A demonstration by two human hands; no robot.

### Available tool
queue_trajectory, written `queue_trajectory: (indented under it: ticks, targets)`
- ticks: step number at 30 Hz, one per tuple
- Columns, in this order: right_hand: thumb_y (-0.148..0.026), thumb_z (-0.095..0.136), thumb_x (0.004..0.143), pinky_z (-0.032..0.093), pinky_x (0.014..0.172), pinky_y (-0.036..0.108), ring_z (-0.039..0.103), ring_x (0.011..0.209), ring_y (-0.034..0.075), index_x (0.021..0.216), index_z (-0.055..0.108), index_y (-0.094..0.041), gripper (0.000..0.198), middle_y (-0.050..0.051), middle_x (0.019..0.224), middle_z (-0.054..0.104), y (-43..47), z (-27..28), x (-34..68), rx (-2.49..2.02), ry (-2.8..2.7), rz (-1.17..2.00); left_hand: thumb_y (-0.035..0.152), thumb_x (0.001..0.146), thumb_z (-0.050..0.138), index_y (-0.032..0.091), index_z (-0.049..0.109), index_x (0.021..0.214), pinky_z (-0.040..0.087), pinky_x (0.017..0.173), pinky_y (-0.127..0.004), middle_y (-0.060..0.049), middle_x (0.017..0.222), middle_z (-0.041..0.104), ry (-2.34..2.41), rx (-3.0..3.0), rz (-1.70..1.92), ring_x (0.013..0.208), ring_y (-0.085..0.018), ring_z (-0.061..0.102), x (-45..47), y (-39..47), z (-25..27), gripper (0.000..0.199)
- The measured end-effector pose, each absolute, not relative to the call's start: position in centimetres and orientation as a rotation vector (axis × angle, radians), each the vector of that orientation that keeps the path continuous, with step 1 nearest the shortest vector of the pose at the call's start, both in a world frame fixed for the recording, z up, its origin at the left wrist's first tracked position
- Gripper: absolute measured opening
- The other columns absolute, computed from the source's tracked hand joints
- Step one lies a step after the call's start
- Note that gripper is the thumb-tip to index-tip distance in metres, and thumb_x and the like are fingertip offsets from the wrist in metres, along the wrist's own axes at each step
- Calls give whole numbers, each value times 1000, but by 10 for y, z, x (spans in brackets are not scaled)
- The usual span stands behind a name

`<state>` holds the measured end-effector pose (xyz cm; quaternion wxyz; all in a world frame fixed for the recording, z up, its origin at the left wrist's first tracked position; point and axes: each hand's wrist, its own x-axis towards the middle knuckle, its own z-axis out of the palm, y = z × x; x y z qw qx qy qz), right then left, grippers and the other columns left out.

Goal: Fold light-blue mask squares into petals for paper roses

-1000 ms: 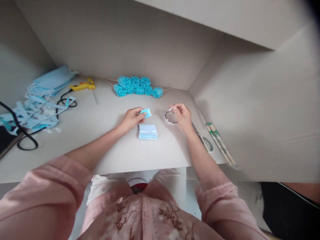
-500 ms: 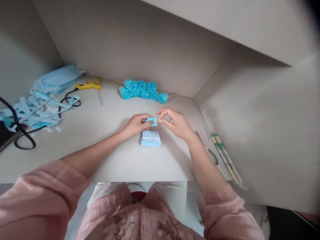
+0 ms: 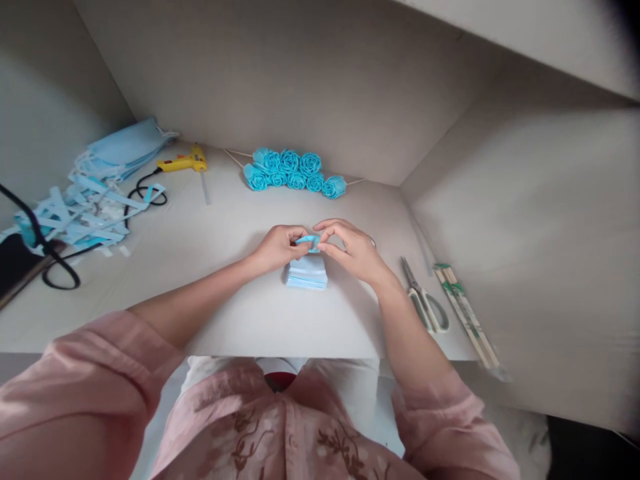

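Observation:
Between my hands is a small piece of blue mask fabric, bent into a curve. My left hand pinches its left end between thumb and fingers. At its right end, my right hand has thumb and forefinger closed on the edge. Just below them on the table lies a stack of pale blue fabric pieces. Behind my hands a cluster of blue fabric roses on thin sticks lies along the back wall.
A yellow glue gun with a black cord sits at the back left, beside folded face masks and a heap of blue and white strips. Scissors and a packet of wooden sticks lie to the right.
My right hand has come onto the fabric's right end, where a small gap showed before. The piece now looks curved instead of flat. The view has shifted slightly, showing the scissors fully.

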<state>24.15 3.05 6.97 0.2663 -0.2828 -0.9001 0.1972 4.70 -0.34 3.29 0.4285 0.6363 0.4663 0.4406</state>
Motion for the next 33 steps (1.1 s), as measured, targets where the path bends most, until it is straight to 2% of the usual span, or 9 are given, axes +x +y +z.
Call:
queue_trajectory:
  ticks: [8,14,16,21,25,33]
  targets:
    - [-28,58,90,43,92,33,62,104,20,89,59,-20,8,7,111,68,32,66,240,-733,-2432,588,32,74,55,16,50,62,30,50,-19,5,55,43,1138,1675,1085,52,-7,39,46,-4,33,20]
    - [-29,62,87,44,79,27,63,82,16,85,60,-20,10,1,87,69,33,62,239,-850,-2361,649,33,75,58,15,54,66,32,49,-19,4,55,48,1124,1646,1059,51,-7,43,46,-4,31,21]
    - [-30,62,86,44,78,27,62,80,16,85,59,-20,10,0,85,68,34,59,238,-863,-2306,702,34,76,58,15,56,69,33,49,-19,4,55,50,1118,1616,1043,51,-8,44,45,-3,30,20]
    - [-30,64,83,45,82,29,62,83,15,108,50,-22,30,-1,87,65,36,48,234,-839,-2110,896,37,76,60,15,56,70,36,51,-20,3,56,53,1068,1546,1038,53,-9,47,43,-5,36,23]
    - [-30,60,86,47,83,29,61,83,14,120,46,-23,38,-1,86,61,35,44,229,-757,-1978,951,39,76,63,16,57,74,39,57,-21,2,61,55,1003,1464,1131,59,-10,50,46,-7,42,25]
    - [-33,60,86,49,84,30,59,85,15,131,44,-23,48,0,87,60,30,41,223,-763,-1919,1022,39,69,72,15,58,73,37,59,-22,2,70,55,1031,1325,1315,62,-9,46,45,0,33,28]
